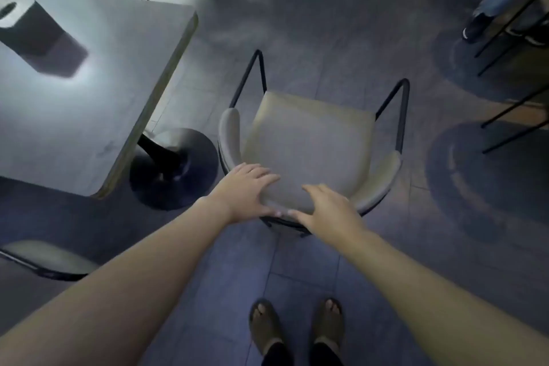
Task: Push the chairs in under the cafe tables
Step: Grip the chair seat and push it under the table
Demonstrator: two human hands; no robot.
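Note:
A beige chair with a black metal frame and a curved padded backrest stands on the floor in front of me, out in the open to the right of a grey square cafe table. My left hand rests on the top of the backrest, fingers over the inside, thumb on the outside. My right hand grips the backrest right beside it the same way. The chair's seat faces away from me and is not under the table.
The table stands on a round black pedestal base and carries a dark box. Another chair's backrest shows at the lower left. A seated person's legs and shoes and thin chair legs are at the upper right. My feet are below.

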